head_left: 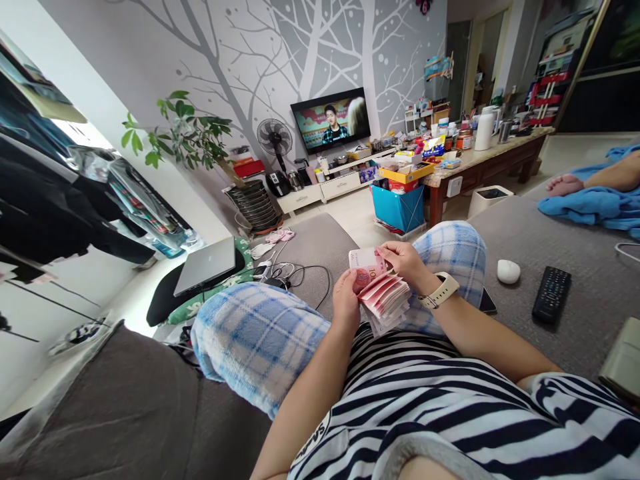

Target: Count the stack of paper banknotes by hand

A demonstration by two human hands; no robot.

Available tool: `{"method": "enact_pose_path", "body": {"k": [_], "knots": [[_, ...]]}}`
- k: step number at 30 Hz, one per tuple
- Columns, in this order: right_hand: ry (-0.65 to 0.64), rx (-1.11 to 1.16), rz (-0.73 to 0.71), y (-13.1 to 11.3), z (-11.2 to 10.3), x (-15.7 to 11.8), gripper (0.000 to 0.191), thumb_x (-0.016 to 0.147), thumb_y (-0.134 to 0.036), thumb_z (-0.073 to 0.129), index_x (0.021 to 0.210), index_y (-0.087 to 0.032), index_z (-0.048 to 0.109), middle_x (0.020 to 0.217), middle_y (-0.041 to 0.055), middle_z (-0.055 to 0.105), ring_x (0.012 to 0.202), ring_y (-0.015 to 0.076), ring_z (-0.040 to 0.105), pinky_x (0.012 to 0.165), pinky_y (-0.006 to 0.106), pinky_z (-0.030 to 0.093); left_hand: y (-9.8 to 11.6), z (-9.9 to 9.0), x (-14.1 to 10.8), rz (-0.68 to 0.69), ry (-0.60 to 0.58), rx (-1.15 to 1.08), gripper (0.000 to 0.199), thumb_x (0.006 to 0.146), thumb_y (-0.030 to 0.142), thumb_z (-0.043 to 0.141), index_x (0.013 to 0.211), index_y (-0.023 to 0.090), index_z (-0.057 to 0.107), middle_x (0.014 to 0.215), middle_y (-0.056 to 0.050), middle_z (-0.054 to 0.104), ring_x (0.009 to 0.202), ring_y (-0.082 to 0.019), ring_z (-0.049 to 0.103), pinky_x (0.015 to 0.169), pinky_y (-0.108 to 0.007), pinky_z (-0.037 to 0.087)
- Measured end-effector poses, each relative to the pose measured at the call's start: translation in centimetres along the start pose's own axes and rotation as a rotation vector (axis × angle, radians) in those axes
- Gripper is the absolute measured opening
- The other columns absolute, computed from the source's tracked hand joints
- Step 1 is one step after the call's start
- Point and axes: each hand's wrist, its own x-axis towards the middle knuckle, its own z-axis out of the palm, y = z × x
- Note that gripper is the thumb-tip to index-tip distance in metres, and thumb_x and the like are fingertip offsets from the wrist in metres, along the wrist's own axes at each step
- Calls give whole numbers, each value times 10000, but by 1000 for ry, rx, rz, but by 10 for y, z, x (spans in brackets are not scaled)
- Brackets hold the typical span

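Right over my plaid pajama knee [447, 267], a wad of red yuan banknotes [384, 300] sat clamped in my closed left hand [346, 301], while my right hand [404, 264], white watch [441, 291] on the wrist, pinched the top note [367, 267] just above the stack

The left hand [346, 301] is covering the lower part of the banknotes [383, 297], leaving their number impossible to tell, and the right forearm [480, 327] is hiding part of a phone [487, 301] lying on the gray sofa [590, 347]. The right edge of the frame is cutting off another person's leg [615, 173] on a blue towel [590, 203], and also a beige object [623, 360], while the small items [440, 133] crowding the wooden console table [500, 150] at upper right are staying too small to name.
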Motion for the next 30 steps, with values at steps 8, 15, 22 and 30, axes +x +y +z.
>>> {"method": "enact_pose_path", "body": {"k": [8,15,22,30], "knots": [[63,-138,-55,5,-1,0,272,818,-377,542,816,-148,689,739,43,673,667,150,563,615,257,422,-1,-1,2,4,-20,8,187,670,328,680,744,156,679,724,-32,696,643,-156,619,660,-269,465],[88,-155,-39,10,-1,3,227,789,-351,578,807,-162,703,715,36,680,653,157,582,614,268,434,-1,0,1,-2,-8,4,182,669,311,678,764,156,678,729,-31,699,656,-164,630,680,-281,470],[93,-183,-21,10,-2,3,223,780,-359,584,805,-172,704,696,26,670,629,150,571,587,263,422,0,0,1,3,14,31,171,670,315,671,740,160,683,736,-31,702,657,-163,629,664,-274,469],[109,-181,-7,10,-1,2,218,772,-363,591,789,-168,684,694,26,668,615,147,566,578,262,422,-1,-1,1,6,-4,49,161,684,319,651,739,169,672,731,-16,692,657,-156,619,663,-270,460]]}}
